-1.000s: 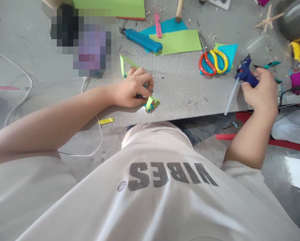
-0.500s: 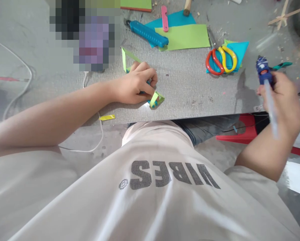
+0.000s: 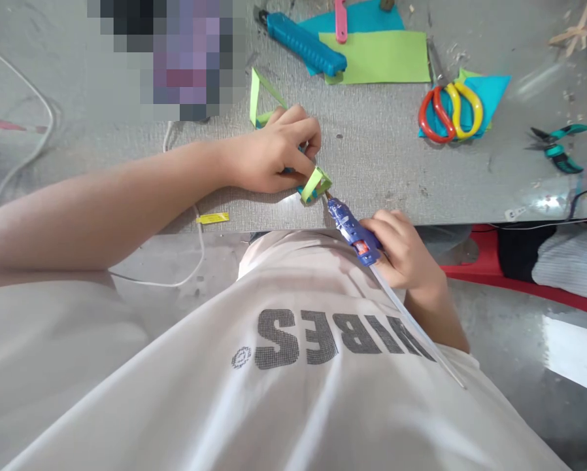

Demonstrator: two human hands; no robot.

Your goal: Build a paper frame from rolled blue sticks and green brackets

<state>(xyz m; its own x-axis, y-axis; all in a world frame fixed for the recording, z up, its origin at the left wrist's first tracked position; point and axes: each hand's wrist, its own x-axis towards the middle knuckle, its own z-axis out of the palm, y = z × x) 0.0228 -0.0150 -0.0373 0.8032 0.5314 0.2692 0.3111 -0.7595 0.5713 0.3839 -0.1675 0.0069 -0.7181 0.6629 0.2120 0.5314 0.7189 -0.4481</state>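
Note:
My left hand (image 3: 284,150) rests on the table, its fingers closed on a folded green and blue paper strip (image 3: 316,186). One looped end sticks out past the fingertips, and a green triangular loop rises behind the knuckles; the middle is hidden under the hand. My right hand (image 3: 401,252) is wrapped around a blue glue gun (image 3: 351,229), with a long clear glue stick (image 3: 411,320) trailing from its rear. The gun's nozzle is at the near end of the paper loop; whether it touches I cannot tell.
Beyond my hands lie a blue cutter knife (image 3: 306,44), green paper (image 3: 376,59), a pink cutter (image 3: 341,23) and red-and-yellow scissors (image 3: 450,114) on blue paper. Pliers (image 3: 561,149) lie at the right. A white cable (image 3: 43,111) runs at the left, near a yellow strip (image 3: 213,218).
My right hand has brought the glue gun leftward from the table's right side to the paper loop. My left hand keeps its hold. The pliers now show fully.

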